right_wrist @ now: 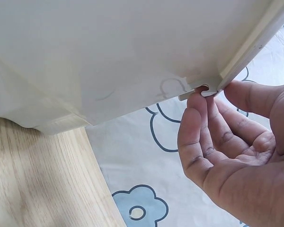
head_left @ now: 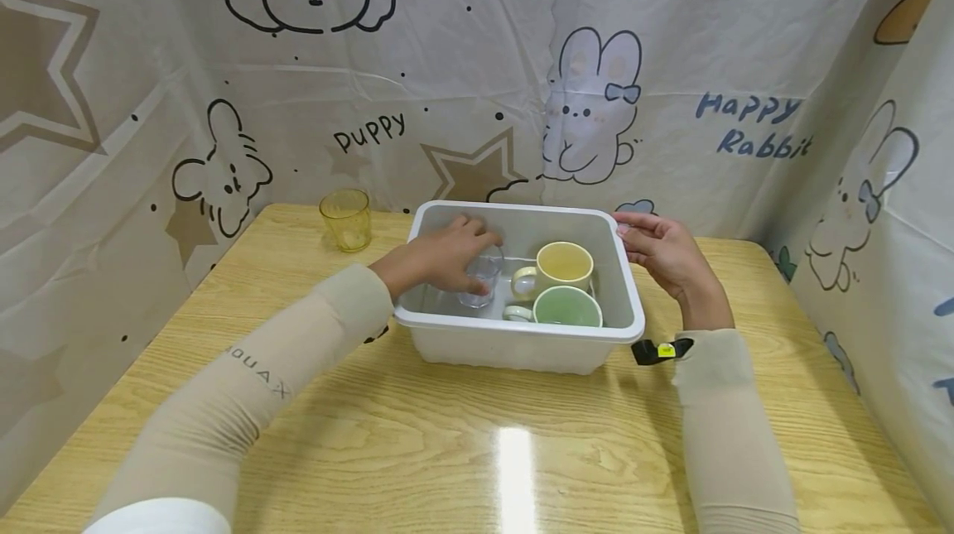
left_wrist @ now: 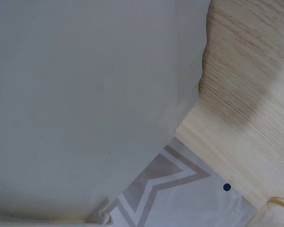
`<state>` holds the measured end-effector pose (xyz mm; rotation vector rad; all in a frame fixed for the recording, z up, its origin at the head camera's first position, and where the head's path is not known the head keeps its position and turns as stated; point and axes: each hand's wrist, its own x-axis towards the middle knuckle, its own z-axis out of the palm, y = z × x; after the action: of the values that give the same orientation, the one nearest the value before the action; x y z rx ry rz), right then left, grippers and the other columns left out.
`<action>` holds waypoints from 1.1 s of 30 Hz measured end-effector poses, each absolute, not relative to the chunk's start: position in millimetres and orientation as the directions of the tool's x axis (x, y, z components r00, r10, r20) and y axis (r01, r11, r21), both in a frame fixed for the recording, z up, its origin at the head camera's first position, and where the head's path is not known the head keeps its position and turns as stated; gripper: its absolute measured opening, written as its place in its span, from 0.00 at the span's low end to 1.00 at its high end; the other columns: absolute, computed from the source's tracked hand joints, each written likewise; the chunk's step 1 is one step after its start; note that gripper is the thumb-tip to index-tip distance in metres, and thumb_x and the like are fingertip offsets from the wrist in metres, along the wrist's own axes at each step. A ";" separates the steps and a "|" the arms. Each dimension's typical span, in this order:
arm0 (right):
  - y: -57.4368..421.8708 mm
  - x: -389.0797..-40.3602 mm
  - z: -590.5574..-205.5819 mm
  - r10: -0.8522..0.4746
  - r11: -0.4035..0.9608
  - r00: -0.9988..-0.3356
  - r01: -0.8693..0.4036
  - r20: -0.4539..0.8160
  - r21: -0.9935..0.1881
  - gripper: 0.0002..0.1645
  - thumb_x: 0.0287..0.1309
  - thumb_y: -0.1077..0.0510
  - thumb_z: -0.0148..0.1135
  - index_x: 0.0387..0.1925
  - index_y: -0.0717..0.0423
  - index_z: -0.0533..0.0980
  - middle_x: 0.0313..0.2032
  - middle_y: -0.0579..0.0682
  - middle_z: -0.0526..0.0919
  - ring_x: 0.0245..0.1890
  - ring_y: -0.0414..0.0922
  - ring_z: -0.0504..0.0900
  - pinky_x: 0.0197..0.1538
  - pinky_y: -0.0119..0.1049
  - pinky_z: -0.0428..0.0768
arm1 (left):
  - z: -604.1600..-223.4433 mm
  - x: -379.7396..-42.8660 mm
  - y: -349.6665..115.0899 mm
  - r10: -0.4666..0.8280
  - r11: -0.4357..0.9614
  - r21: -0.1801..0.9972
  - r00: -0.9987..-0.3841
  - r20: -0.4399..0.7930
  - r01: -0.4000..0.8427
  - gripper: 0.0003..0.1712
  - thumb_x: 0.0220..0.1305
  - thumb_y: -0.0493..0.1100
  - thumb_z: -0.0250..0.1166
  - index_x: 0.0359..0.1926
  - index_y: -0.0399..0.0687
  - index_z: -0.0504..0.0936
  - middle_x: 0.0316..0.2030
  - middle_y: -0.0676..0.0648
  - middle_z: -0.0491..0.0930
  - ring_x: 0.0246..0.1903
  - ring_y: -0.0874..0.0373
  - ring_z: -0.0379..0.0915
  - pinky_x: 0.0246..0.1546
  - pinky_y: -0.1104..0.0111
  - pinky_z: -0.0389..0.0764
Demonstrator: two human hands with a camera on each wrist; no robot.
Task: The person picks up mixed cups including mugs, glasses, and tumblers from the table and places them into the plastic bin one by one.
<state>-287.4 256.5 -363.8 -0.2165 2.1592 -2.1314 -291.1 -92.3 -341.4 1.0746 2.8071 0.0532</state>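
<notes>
A white plastic basin (head_left: 514, 348) stands on the wooden table. Inside it on the left, my left hand (head_left: 447, 257) holds a clear glass (head_left: 488, 265), thumb on the near side and fingers on the far side; the hand partly covers the glass. To its right sit a yellow mug (head_left: 564, 267) and, nearer, a green mug (head_left: 568, 307), both with handles pointing left. My right hand (head_left: 663, 252) grips the basin's right rim. In the right wrist view, the thumb and fingertips of that hand (right_wrist: 232, 137) pinch the rim edge. The left wrist view shows only the basin's outer wall (left_wrist: 85, 94) up close.
A transparent amber glass (head_left: 347, 221) stands at the table's back left, away from the basin. Its edge (left_wrist: 277, 213) shows in the left wrist view's corner. A printed cloth (head_left: 462, 45) hangs behind and on both sides of the table (head_left: 417, 451).
</notes>
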 end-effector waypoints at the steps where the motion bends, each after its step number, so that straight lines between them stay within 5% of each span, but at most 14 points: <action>1: 256.5 -287.4 -363.8 -0.172 0.012 -0.985 -0.031 0.029 -0.999 0.31 0.71 0.60 0.62 0.68 0.73 0.66 0.45 0.46 0.85 0.39 0.39 0.85 0.45 0.31 0.85 | -341.7 -291.4 -92.3 0.667 0.745 0.082 -0.736 -0.114 0.662 0.46 0.62 0.61 0.73 0.74 0.52 0.65 0.67 0.41 0.66 0.66 0.46 0.58 0.67 0.53 0.68; 16: 257.7 -287.2 -364.1 -0.172 0.001 -0.985 -0.027 0.027 -1.000 0.28 0.71 0.61 0.62 0.66 0.71 0.68 0.44 0.46 0.85 0.39 0.39 0.85 0.45 0.30 0.85 | -340.0 -291.1 -90.8 0.672 0.740 0.076 -0.730 -0.124 0.668 0.45 0.64 0.60 0.71 0.75 0.51 0.65 0.70 0.40 0.62 0.68 0.44 0.57 0.68 0.51 0.67; 33: 256.5 -287.6 -364.2 -0.174 -0.008 -0.985 -0.019 0.020 -1.000 0.29 0.71 0.61 0.62 0.66 0.72 0.67 0.44 0.45 0.85 0.39 0.39 0.85 0.45 0.30 0.85 | -318.5 -287.7 -116.9 0.686 0.722 0.110 -0.728 0.016 0.683 0.38 0.69 0.57 0.67 0.74 0.48 0.68 0.70 0.40 0.66 0.68 0.42 0.60 0.68 0.50 0.66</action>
<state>-287.6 256.5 -364.2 -0.2082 2.1319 -2.1452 -287.7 -116.9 -318.5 1.1495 2.8913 0.1695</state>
